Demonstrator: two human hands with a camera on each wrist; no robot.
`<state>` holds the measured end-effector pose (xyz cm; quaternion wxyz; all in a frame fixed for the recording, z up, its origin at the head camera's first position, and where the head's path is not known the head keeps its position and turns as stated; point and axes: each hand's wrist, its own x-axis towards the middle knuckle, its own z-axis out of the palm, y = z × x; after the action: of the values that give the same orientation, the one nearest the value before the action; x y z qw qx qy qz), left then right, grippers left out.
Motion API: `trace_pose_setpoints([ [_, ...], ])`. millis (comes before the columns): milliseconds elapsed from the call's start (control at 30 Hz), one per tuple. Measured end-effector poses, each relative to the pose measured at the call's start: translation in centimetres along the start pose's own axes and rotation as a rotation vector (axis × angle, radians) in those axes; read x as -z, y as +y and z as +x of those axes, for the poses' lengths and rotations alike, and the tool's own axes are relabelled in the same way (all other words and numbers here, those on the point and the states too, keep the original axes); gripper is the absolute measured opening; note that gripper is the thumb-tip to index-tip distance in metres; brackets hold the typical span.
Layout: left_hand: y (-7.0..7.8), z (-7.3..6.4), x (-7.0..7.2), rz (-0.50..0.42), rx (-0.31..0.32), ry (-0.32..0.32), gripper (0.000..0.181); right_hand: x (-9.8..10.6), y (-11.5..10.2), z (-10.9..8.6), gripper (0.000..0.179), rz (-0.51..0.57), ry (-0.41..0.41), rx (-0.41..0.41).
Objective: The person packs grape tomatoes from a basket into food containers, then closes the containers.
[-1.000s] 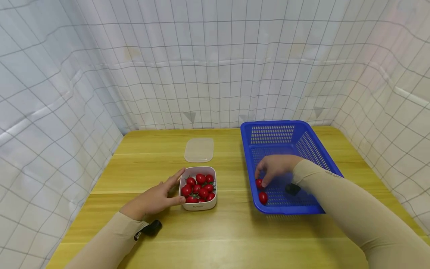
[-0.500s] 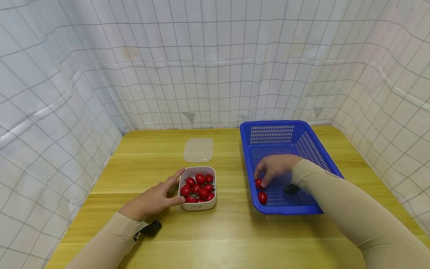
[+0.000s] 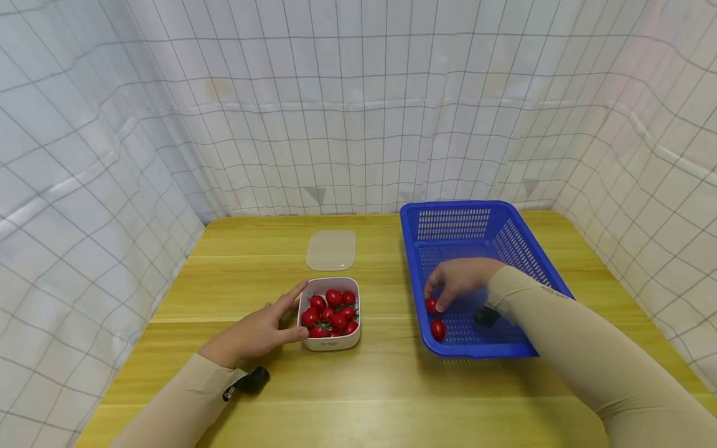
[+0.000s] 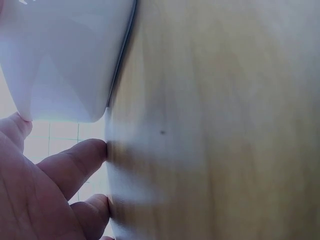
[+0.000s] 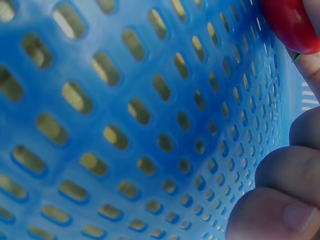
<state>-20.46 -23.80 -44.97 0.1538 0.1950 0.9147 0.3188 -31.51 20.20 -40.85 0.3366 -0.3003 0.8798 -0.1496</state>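
Note:
In the head view, a square white container (image 3: 332, 344) holds several red cherry tomatoes (image 3: 333, 297). My left hand (image 3: 254, 335) rests along its left side, the thumb at the front corner and the index finger at the back corner, fingers mostly straight. In the left wrist view, other fingertips (image 4: 97, 150) touch the tabletop beside the container. Inside the blue basket (image 3: 416, 274), my right hand (image 3: 462, 277) pinches a cherry tomato (image 3: 431, 306) between thumb and index finger; its green stem end shows in the right wrist view. Another cherry tomato (image 3: 438, 330) lies nearer the basket's front left corner.
A translucent square lid (image 3: 331, 250) lies behind the container on the wooden table (image 3: 370, 398). The basket's slotted walls rise around my right hand. A white grid-patterned curtain (image 3: 358, 124) encloses the table's back and sides.

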Motion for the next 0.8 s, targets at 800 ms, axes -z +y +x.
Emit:
trace_pose_setpoints([
  [800,-0.41,0.23,-0.48,0.012,-0.010,0.012,0.100,-0.38,0.64,0.21,0.026,-0.003,0.009,0.005],
])
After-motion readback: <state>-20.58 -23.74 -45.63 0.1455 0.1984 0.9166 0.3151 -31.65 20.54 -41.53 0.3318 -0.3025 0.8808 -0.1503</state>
